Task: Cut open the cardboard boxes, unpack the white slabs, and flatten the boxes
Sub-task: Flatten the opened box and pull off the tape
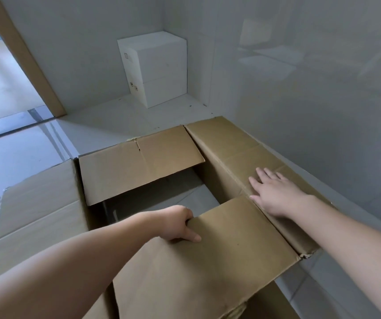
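Cardboard box [139,171] on floor, already cut open, flaps splayed, no slab visible inside. White slabs [159,65] stacked in corner beyond box. Left hand [180,223] grips near flap edge; right hand [274,192] flat, fingers straight, pressing right flap. Flattening apparently left.

Your left hand [180,223] grips the near flap [219,249] of the open cardboard box [39,203] at lower centre; your right hand [274,192] lies flat on its right flap [235,143]. White slabs [159,67] stand stacked at upper centre, in the wall corner.
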